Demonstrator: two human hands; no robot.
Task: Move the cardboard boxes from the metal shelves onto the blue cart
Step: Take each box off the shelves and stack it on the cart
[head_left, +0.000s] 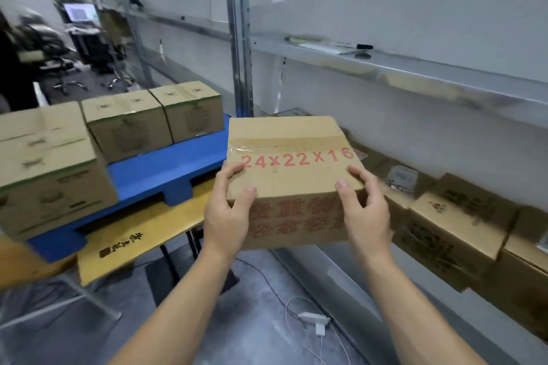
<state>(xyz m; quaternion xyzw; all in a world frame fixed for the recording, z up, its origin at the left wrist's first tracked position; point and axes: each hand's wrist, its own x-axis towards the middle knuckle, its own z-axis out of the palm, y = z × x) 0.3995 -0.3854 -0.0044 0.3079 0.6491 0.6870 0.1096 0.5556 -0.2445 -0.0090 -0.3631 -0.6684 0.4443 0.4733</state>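
the taped cardboard box [292, 178] hangs between shelf, right, and blue cart [166, 166], left; left hand [228, 210] and right hand [366, 210] grip its near corners; stiff, seemingly light, tape slick

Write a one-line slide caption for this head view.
Left hand and right hand grip a cardboard box between metal shelf and blue cart.
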